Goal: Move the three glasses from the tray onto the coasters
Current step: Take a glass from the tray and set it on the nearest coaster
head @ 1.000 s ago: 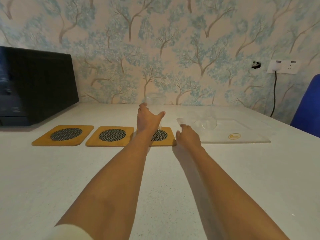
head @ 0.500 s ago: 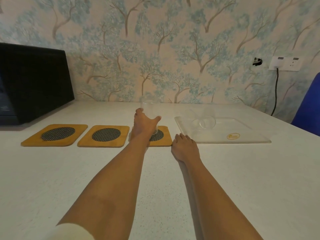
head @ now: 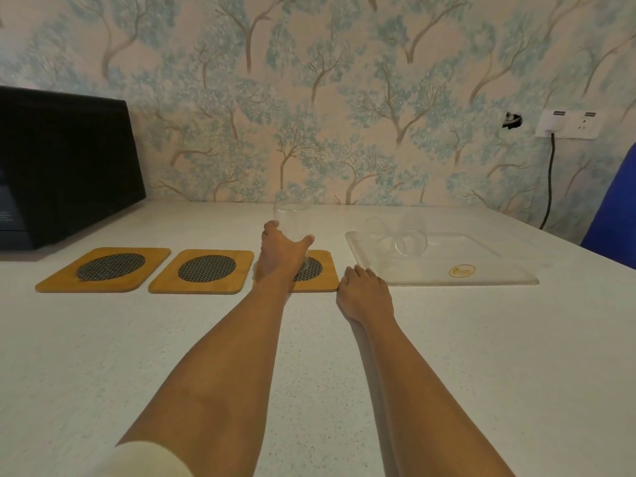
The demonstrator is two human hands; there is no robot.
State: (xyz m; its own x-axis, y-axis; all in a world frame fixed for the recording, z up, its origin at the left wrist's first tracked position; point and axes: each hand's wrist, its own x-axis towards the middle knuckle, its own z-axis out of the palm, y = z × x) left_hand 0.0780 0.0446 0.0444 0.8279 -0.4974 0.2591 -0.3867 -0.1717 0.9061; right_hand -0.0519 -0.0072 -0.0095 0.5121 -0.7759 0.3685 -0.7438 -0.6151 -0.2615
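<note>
My left hand (head: pixel 282 256) is wrapped around a clear glass (head: pixel 292 218) that stands upright over the right coaster (head: pixel 323 273). The middle coaster (head: pixel 203 271) and the left coaster (head: pixel 103 268), both wooden with dark mesh circles, are bare. Two more clear glasses (head: pixel 401 235) stand close together at the back left of the transparent tray (head: pixel 481 270). My right hand (head: pixel 364 290) rests flat on the table, fingers spread, just in front of the tray's near left corner, holding nothing.
A black appliance (head: pixel 65 166) stands at the back left against the wallpapered wall. A wall socket (head: pixel 568 123) with a black cable is at the back right. A blue chair back (head: pixel 616 208) shows at the right edge.
My left hand has lowered the glass toward the right coaster. My right hand has drawn back from the tray's corner and settled flat on the table.
</note>
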